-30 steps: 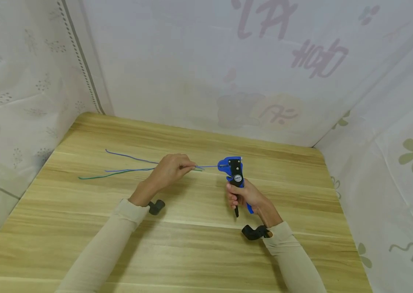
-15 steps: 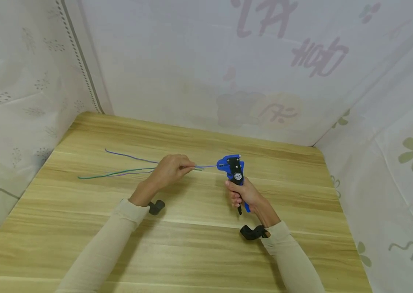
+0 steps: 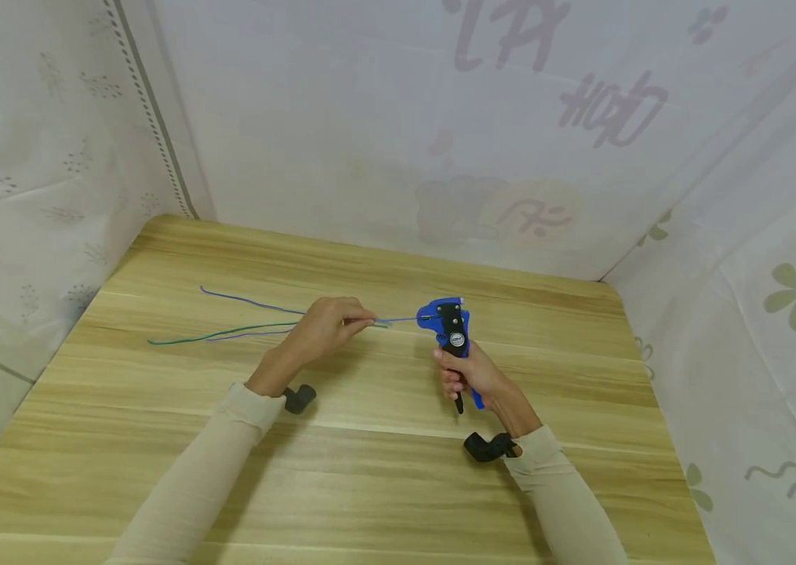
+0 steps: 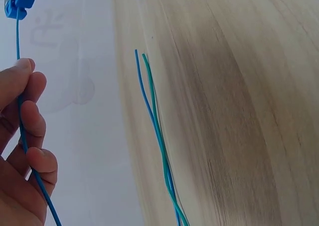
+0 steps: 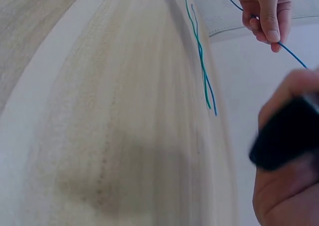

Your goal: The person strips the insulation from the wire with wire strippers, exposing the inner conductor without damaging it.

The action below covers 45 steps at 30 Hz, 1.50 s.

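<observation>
Compared with a second ago, the handles of the wire stripper point(image 3: 451, 322) are standing closer together, and the far left end of the loose blue wire point(image 4: 141, 81) is now lying on the near side of the green wire point(image 4: 151, 84) rather than beyond it. The right hand point(image 3: 480, 369) is gripping the blue-and-black wire stripper by its handles, fingers curling round them, its head pointing toward the left hand. The left hand point(image 3: 325, 327) is pinching the held blue wire point(image 4: 18, 37) between thumb and forefinger, its other fingers curling along it. That wire is running straight from the fingertips into the nose of the wire stripper, while its other end is trailing out behind the left hand. Below it, the loose blue wire and the green wire are resting on the wood-grained table point(image 3: 341, 486), crossing each other. Both forearms are reaching in wearing pale sleeves point(image 3: 193, 482), a black device point(image 3: 488, 448) sitting at the right wrist. Behind the table, a whitish backdrop point(image 3: 299, 141) is hanging, printed with lettering and flowers.
</observation>
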Tool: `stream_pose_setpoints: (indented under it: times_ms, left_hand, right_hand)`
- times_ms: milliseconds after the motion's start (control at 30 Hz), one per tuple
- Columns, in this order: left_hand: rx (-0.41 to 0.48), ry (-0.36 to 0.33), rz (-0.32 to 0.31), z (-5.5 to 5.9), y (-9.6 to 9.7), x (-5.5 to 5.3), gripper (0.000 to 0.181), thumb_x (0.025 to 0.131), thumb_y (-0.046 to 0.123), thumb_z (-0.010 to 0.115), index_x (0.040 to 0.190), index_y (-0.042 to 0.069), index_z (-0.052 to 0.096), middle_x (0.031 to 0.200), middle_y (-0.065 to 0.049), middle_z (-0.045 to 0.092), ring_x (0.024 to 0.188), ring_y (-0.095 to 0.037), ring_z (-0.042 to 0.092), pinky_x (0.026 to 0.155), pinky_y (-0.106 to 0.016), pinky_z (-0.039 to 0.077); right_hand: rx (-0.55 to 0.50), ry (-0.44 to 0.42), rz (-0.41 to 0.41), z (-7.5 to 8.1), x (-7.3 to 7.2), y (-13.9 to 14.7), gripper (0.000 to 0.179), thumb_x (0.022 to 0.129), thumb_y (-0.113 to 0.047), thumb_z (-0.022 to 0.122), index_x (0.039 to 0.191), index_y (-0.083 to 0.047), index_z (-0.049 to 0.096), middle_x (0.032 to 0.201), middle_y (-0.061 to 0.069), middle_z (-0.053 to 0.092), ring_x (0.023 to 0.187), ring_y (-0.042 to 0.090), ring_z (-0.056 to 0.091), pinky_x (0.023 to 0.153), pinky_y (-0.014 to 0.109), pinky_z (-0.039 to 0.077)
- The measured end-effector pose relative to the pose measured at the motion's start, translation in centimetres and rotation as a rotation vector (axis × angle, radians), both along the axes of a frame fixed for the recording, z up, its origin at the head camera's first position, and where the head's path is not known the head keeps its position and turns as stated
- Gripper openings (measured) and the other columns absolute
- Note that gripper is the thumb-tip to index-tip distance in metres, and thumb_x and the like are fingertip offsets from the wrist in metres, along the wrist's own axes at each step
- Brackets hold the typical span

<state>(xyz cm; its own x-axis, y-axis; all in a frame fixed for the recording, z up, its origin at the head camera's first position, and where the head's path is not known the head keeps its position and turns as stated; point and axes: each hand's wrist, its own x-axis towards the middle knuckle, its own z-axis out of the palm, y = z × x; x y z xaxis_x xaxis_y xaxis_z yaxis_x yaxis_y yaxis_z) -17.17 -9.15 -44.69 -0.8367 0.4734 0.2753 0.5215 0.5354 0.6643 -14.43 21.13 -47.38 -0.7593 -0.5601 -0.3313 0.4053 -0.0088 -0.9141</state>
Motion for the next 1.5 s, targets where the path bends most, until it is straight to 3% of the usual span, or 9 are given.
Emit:
stream_pose_setpoints:
  times_ms: [233,567,833,1100,1500]
  left_hand:
    - [0.007,0.004,0.038,0.3,-0.8,-0.1,0.017,0.094,0.010,0.067,0.107,0.006,0.077,0.089,-0.003,0.073,0.062,-0.009,0.050,0.061,-0.026,0.044]
    - [0.017,0.013,0.040,-0.1,-1.3,-0.4,0.016,0.095,0.010,0.067,0.105,0.006,0.078,0.086,-0.003,0.072,0.061,-0.009,0.046,0.060,-0.025,0.043]
    - [0.014,0.021,0.034,-0.3,-1.3,-0.5,0.016,0.094,0.008,0.067,0.105,0.003,0.077,0.089,-0.008,0.073,0.062,-0.010,0.049,0.061,-0.026,0.044]
    - [0.019,0.006,0.033,-0.4,-1.3,-0.4,0.017,0.093,0.008,0.068,0.107,0.002,0.077,0.089,-0.008,0.074,0.062,-0.010,0.048,0.060,-0.025,0.043]
    - [0.010,0.001,0.052,-0.5,-1.4,-0.2,0.016,0.094,0.010,0.067,0.105,0.004,0.077,0.094,-0.006,0.075,0.067,-0.009,0.056,0.064,-0.027,0.048]
  right_hand:
    - [-0.042,0.027,0.043,0.4,-0.2,0.6,0.017,0.102,-0.015,0.053,0.094,-0.008,0.040,0.064,-0.002,0.046,0.052,0.011,0.047,0.055,0.029,0.051]
    - [-0.052,0.041,0.053,0.6,-0.3,1.0,0.017,0.103,-0.017,0.054,0.094,-0.009,0.042,0.064,-0.003,0.046,0.053,0.009,0.048,0.054,0.027,0.052]
    - [-0.010,0.060,0.054,0.3,-0.3,1.1,0.031,0.107,-0.021,0.044,0.077,-0.012,0.042,0.058,-0.005,0.040,0.047,0.008,0.040,0.048,0.024,0.045]
    - [0.023,0.042,0.015,0.2,-0.2,1.0,0.037,0.102,-0.034,0.056,0.076,-0.012,0.041,0.055,-0.007,0.037,0.044,0.005,0.039,0.045,0.022,0.040]
    - [0.021,0.025,0.013,0.0,-0.1,1.1,0.036,0.101,-0.032,0.058,0.075,-0.013,0.043,0.055,-0.007,0.038,0.043,0.004,0.040,0.045,0.022,0.041]
